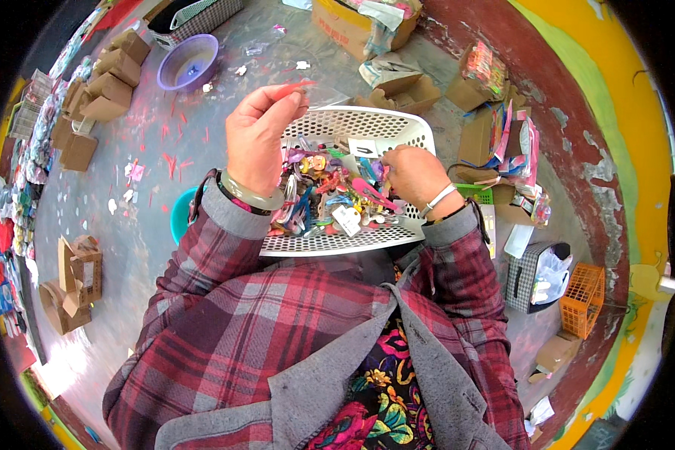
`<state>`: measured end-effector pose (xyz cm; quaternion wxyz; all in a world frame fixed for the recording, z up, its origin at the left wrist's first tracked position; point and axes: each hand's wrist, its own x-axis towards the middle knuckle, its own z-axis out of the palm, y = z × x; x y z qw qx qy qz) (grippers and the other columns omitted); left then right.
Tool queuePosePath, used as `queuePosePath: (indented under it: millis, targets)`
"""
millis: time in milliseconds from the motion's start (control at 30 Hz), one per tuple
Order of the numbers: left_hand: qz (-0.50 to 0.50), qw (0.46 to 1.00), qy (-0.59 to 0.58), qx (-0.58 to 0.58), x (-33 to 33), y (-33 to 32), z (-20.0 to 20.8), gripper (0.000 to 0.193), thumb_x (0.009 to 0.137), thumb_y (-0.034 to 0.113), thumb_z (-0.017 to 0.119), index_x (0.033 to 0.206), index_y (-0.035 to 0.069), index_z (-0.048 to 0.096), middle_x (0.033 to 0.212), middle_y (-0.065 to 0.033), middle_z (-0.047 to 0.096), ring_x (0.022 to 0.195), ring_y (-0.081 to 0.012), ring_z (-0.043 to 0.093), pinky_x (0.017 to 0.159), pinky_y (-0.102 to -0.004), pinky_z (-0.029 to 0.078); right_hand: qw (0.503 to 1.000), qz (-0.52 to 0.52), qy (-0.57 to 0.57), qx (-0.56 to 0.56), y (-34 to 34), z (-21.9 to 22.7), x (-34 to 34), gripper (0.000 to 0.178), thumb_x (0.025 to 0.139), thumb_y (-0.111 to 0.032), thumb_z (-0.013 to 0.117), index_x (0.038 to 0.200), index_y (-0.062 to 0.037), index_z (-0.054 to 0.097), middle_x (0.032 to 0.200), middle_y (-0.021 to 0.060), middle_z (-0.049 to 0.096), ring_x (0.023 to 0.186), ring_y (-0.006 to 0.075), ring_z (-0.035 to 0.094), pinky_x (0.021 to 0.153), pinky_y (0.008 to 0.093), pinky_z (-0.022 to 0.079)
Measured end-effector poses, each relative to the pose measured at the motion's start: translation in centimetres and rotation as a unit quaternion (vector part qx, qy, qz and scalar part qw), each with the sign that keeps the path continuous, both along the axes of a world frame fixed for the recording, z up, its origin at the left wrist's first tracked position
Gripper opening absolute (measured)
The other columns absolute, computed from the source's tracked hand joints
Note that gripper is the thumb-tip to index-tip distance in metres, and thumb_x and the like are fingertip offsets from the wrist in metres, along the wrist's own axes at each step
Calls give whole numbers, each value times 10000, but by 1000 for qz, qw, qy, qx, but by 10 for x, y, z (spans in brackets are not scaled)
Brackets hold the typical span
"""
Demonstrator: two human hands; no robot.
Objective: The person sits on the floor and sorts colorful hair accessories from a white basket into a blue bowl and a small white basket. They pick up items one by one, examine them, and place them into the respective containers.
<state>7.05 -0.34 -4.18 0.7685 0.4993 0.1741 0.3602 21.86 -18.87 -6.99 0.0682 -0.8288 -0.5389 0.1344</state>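
Observation:
A white perforated plastic basket (420, 133) rests in front of my body, heaped with colourful hair clips (330, 184) and small accessories. Above its far left side, my left hand (261, 139) pinches a small clear plastic bag (324, 97) with a red strip along its edge, between thumb and forefinger. My right hand (418, 178) reaches into the basket's right side, fingers curled down onto the pile. Whatever its fingertips grip is hidden. Near it lie a pink hair clip (373, 195) and a white card (346, 219).
A purple basin (188, 63) stands on the floor at the far left, and a teal tub (181, 214) sits by my left forearm. Cardboard boxes (409, 94) lie beyond the basket. To the right are a checked bin (529, 277) and an orange crate (582, 300). Red scraps (170, 163) litter the floor.

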Motion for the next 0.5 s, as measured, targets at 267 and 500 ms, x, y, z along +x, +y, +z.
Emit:
queuePosePath:
  millis: [267, 500]
  targets:
    - [-4, 1000, 13, 8, 1, -4, 3, 133, 832, 30, 575, 946, -29, 608, 929, -98, 636, 839, -162, 610, 773, -285, 482, 997, 47, -1, 58, 11, -2, -16, 202, 685, -127, 618, 876, -63, 626, 833, 160, 565, 835, 330, 575, 711, 418, 483]
    - [-30, 999, 28, 17, 1, -4, 1, 134, 828, 36, 582, 946, -19, 613, 902, -81, 645, 825, -150, 609, 769, -274, 477, 990, -24, 73, 119, 5, -9, -5, 183, 762, -181, 565, 830, -29, 641, 748, 169, 609, 701, 350, 590, 655, 416, 472]
